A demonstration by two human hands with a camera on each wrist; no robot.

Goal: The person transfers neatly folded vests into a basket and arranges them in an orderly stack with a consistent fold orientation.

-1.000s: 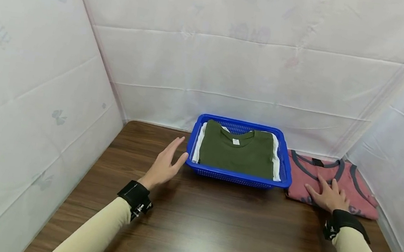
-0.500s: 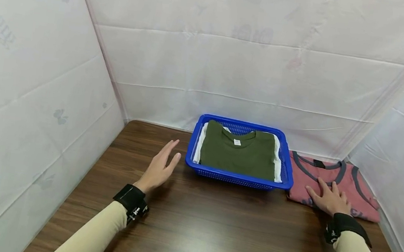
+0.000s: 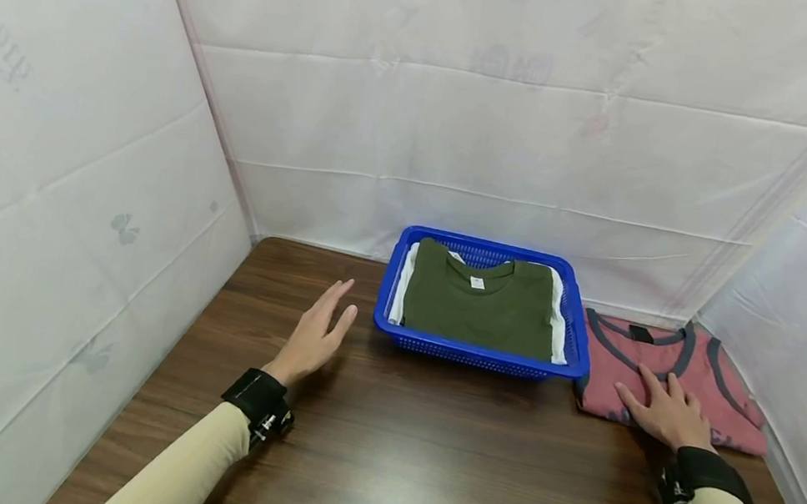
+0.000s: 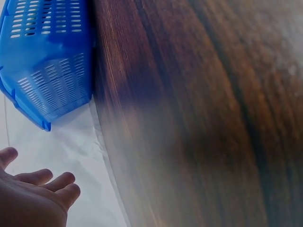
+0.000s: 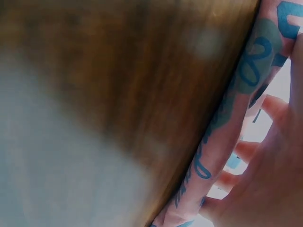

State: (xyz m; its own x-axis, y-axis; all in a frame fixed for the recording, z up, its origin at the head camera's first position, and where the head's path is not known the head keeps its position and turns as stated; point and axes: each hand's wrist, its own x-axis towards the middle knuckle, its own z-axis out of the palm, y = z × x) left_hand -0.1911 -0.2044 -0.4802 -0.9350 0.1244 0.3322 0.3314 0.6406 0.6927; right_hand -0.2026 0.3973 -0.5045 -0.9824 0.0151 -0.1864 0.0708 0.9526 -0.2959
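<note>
In the head view a pink T-shirt (image 3: 716, 383) with grey trim lies folded at the right, beside the blue basket (image 3: 473, 358). My right hand (image 3: 672, 415) rests on its front part with fingers spread. The right wrist view shows the shirt's folded front edge (image 5: 218, 142), with blue lettering, and the fingertips over its top. To the left of the basket my left hand (image 3: 309, 343) is held over the table, fingers extended and thumb apart, holding nothing. A folded olive-green T-shirt (image 3: 475, 315) lies in the basket on top of white cloth (image 3: 558, 326).
The dark wooden table (image 3: 378, 459) runs up to white sheeting (image 3: 405, 118) at the back and on both sides. The pink shirt lies close to the right-hand sheet (image 3: 806, 360). The basket stands near the back edge.
My left hand has drawn back leftward from the basket's corner. The right hand and the pink shirt under it have shifted slightly toward me and to the right.
</note>
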